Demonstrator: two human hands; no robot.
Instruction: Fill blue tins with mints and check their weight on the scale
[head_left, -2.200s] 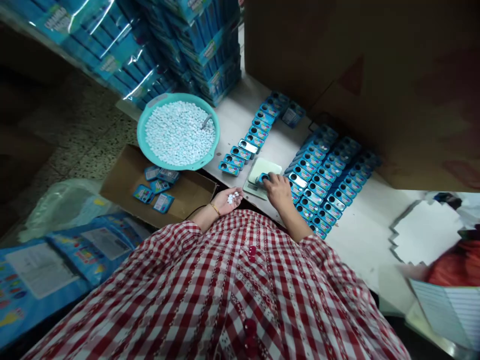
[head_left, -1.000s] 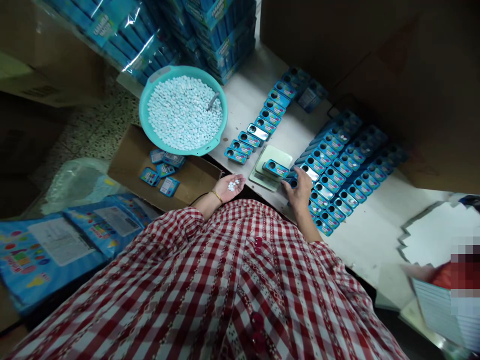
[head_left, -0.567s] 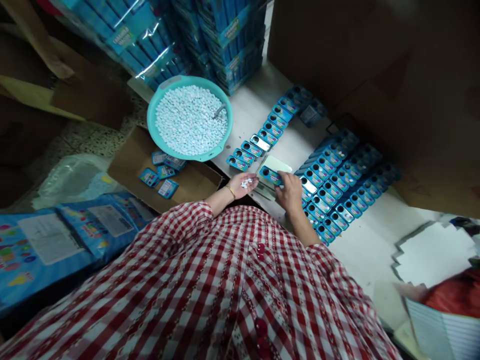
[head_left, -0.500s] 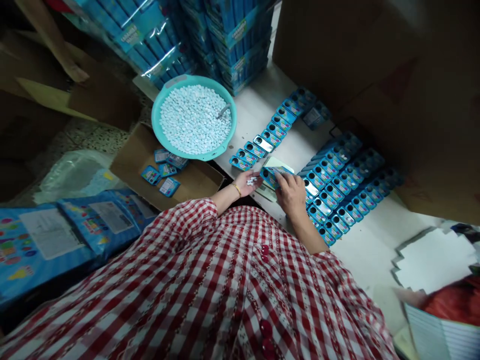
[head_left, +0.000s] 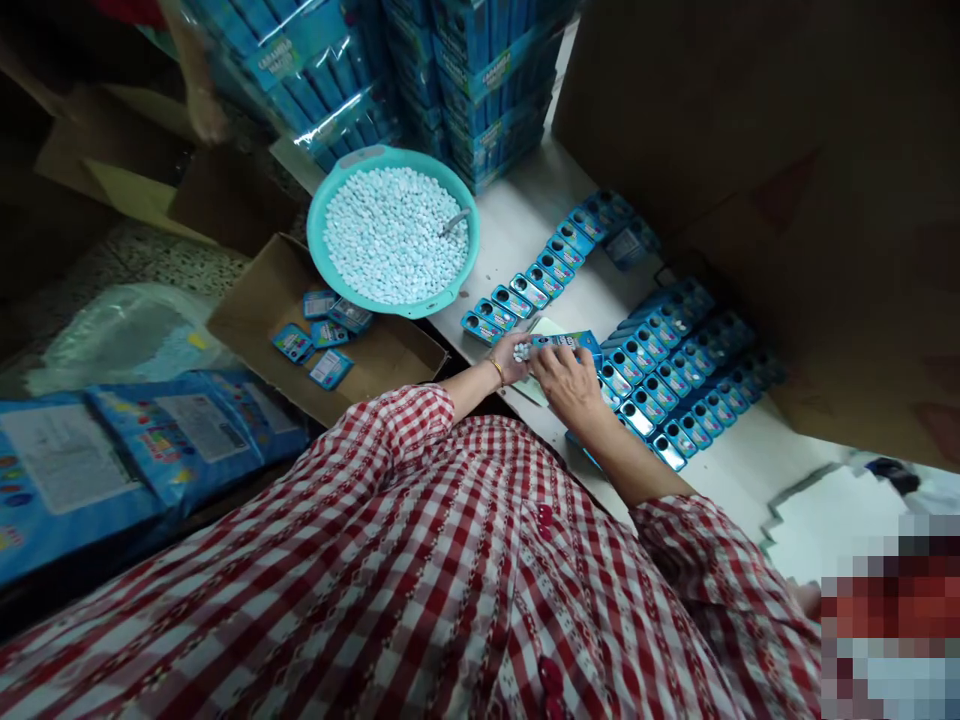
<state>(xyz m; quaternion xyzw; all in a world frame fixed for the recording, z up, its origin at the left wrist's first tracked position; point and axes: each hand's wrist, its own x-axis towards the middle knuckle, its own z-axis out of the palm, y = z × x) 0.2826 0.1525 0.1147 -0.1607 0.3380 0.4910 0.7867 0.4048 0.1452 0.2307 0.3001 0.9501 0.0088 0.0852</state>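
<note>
My left hand [head_left: 508,362] is cupped palm up at the table's front edge, with several small white candies [head_left: 521,352] lying in it. Its fingertips run under the near end of a small blue printed box [head_left: 576,342], so I cannot tell whether they touch it. Over that box, my right hand [head_left: 568,382] has its fingers bent and grips it from above. Beneath the hands lies a pale flat pad [head_left: 534,392]. To the right stand rows of blue tins [head_left: 651,380] with dark round openings; another row of tins [head_left: 553,262] runs away behind the hands.
A turquoise basin [head_left: 318,245] full of white candies, with a scoop [head_left: 454,222] in it, stands at left. Below it, a cardboard box [head_left: 390,362] holds several blue packs. Wrapped blue stacks [head_left: 495,90] rise behind. A co-worker's hand [head_left: 207,115] is at upper left.
The blue box has turned flatter and shifted right, with my right hand now across its near side. My left hand has moved slightly right, still holding candies. The co-worker's hand has moved right.
</note>
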